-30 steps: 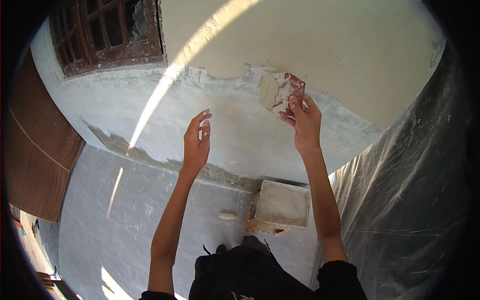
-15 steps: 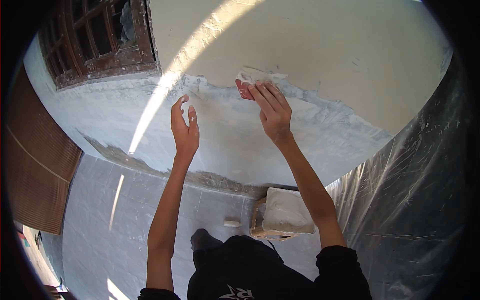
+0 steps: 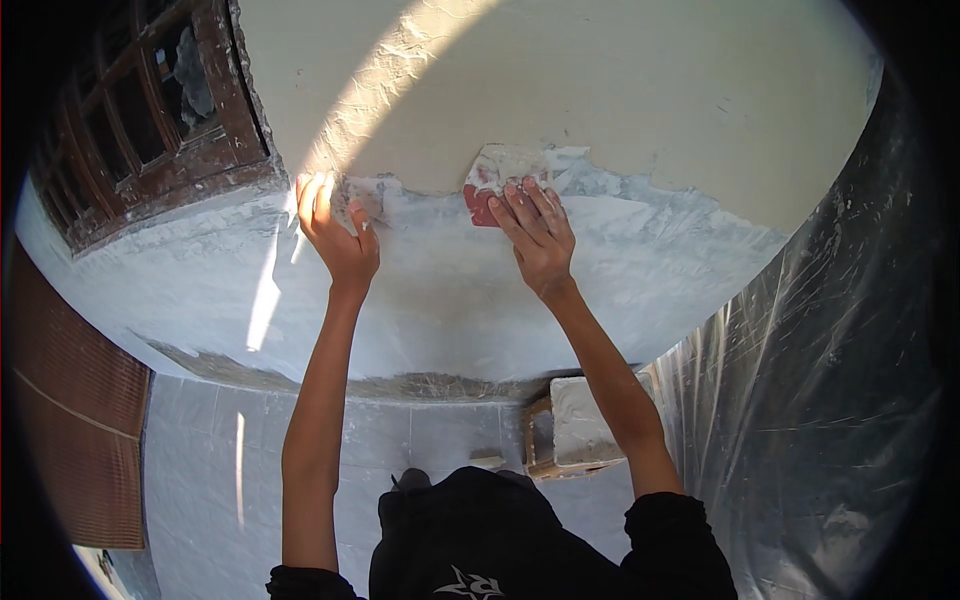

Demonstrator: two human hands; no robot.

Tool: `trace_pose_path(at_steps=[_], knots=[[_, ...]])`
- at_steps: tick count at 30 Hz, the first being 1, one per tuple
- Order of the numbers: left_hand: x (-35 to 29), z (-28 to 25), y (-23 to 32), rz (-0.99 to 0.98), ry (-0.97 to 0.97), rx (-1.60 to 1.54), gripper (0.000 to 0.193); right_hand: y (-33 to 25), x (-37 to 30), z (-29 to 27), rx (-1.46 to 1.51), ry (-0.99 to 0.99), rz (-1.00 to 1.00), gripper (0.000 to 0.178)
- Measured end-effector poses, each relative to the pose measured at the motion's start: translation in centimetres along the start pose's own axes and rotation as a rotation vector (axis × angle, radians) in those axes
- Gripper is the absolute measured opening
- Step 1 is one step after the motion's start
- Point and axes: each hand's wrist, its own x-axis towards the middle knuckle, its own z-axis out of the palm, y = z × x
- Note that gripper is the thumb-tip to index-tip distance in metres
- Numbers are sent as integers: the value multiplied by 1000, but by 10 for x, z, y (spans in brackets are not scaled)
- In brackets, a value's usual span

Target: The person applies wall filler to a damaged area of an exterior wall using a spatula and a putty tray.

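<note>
My right hand (image 3: pixel 540 235) grips a red flat scraper (image 3: pixel 482 207), its fingers pressed over it. White putty (image 3: pixel 500 165) is heaped along the scraper's upper edge, and some is smeared on my fingers. The scraper is up by the wall (image 3: pixel 430 250), along the ragged line where a cream upper coat meets the bluish-white lower part. To its left, my left hand (image 3: pixel 345 245) is raised at the wall with thumb and fingers apart, holding nothing. Its fingertips lie in a strip of sunlight close to the window corner; whether they touch the wall I cannot tell.
A brown-framed window (image 3: pixel 150 130) is at upper left. Below right stands a wooden stool-like box (image 3: pixel 540 440) with a putty-covered white top (image 3: pixel 583 425). A small pale block (image 3: pixel 488 462) lies on the grey tiled floor (image 3: pixel 220 450). Clear plastic sheeting (image 3: pixel 800 420) hangs at right.
My left hand has moved up and left to the wall, its fingers reaching into the sunlit strip. My right hand still holds the scraper at nearly the same spot. The view has shifted slightly.
</note>
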Motion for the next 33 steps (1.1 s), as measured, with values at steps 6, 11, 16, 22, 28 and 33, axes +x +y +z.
trace_pose_path(at_steps=[6, 11, 16, 22, 28, 33], knots=[[-17, 27, -17, 51, 54, -93, 46, 6, -17, 9, 5, -46, 24, 30], [-21, 36, -17, 9, 80, -106, 46, 2, -23, 8, 35, -84, 48, 32], [-24, 45, -19, -24, 107, -90, 47, -11, -43, 1, 97, -148, 112, 35], [-9, 40, -13, -16, 82, -89, 50, -31, -32, -41, 274, -166, 176, 39], [5, 47, -8, -4, 135, -128, 51, -12, 13, -38, 171, -26, 121, 37], [-2, 52, -11, -44, 117, -116, 51, -2, 6, -13, 102, 1, 63, 32]])
